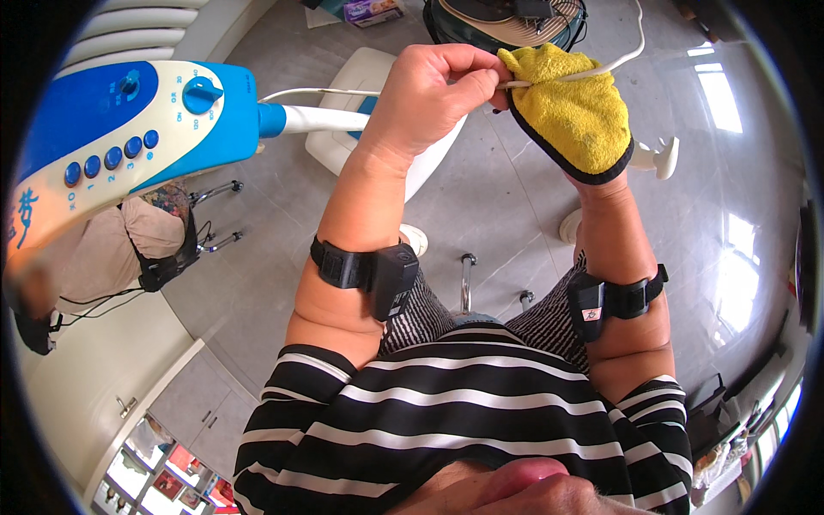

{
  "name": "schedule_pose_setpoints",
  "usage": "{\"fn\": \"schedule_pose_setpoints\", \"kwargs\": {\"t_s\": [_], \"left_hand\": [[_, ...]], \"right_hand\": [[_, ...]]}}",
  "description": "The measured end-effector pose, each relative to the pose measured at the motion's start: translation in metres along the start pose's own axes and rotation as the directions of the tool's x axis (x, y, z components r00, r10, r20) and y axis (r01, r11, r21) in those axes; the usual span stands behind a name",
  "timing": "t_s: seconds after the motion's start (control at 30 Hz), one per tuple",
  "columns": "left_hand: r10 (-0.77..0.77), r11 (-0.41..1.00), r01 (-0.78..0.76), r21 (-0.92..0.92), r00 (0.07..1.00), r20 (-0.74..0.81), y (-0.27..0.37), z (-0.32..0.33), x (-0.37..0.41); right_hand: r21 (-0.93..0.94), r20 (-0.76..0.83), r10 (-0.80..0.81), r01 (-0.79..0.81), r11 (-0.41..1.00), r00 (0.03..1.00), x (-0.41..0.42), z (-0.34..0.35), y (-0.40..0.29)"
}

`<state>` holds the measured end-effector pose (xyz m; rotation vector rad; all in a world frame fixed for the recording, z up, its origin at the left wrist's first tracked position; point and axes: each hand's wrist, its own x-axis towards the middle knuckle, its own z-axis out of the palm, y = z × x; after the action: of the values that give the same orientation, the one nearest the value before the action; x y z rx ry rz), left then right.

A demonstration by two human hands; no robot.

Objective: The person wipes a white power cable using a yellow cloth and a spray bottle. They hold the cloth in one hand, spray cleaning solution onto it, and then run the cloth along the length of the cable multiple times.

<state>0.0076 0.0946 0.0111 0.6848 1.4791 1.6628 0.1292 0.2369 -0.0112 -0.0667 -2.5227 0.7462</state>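
My left hand [428, 96] pinches a thin white power cord [618, 64] between thumb and fingertips. A yellow plush cloth [570, 116] with black edging drapes over my right hand [595, 185], hiding most of its fingers. The cord runs across the top of this cloth, and the right hand is closed around the fabric, close to the left fingertips. To the left stands a blue and white electric fan's control panel [203, 122] with a dial and several push buttons. Its white pole [325, 120] passes behind my left wrist towards a white base [360, 71].
Beyond my hands a round green and beige appliance [515, 19] bears a black adapter. A purple package [373, 11] lies on the grey tiled floor [489, 174]. At left a person [103, 251] sits on a wheeled chair. A white plastic part [663, 158] shows beside my right wrist.
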Motion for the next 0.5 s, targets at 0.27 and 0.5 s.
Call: {"fn": "schedule_pose_setpoints", "kwargs": {"t_s": [0.27,0.5], "left_hand": [[0.488,0.603,-0.422,0.677,0.866,0.106,-0.0029,0.0006,0.0013],[0.686,0.215,-0.527,0.822,0.680,0.257,-0.0054,0.0017,0.0032]], "right_hand": [[-0.189,-0.039,-0.094,0.085,0.978,0.995,-0.0011,-0.0016,0.0043],[-0.280,-0.016,-0.172,0.161,0.946,0.985,0.0026,-0.0012,-0.0011]]}}
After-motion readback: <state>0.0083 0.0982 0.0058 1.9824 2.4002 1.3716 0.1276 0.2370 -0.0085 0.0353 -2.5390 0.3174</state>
